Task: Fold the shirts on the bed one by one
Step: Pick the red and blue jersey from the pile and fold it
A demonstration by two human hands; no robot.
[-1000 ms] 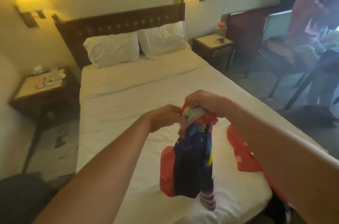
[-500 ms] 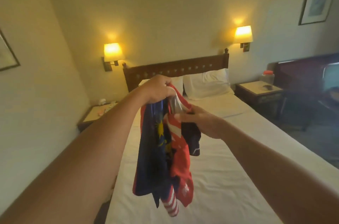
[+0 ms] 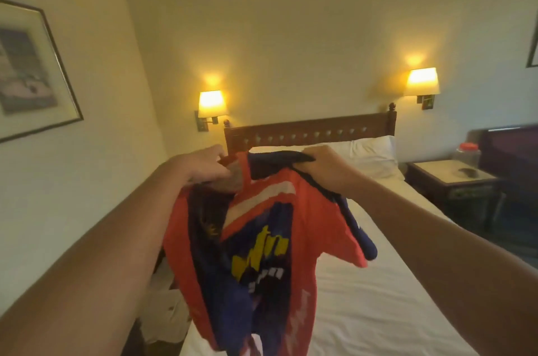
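A red and navy shirt (image 3: 262,262) with yellow and white lettering hangs in the air over the foot of the bed (image 3: 378,297). My left hand (image 3: 203,165) grips its top edge near the collar. My right hand (image 3: 323,167) grips the dark navy shoulder edge a little to the right. The cloth is spread between both hands and droops down, one navy sleeve hanging at the right. No other shirt shows in this view.
The white sheet runs back to a pillow (image 3: 369,154) and a wooden headboard (image 3: 308,131). Two lit wall lamps (image 3: 211,103) hang above. A nightstand (image 3: 454,178) with a jar stands right of the bed. The left wall is close by.
The hands have raised the shirt and pulled apart, so the bunched cloth now hangs opened out with its printed front showing. The view has tilted up toward the headboard.
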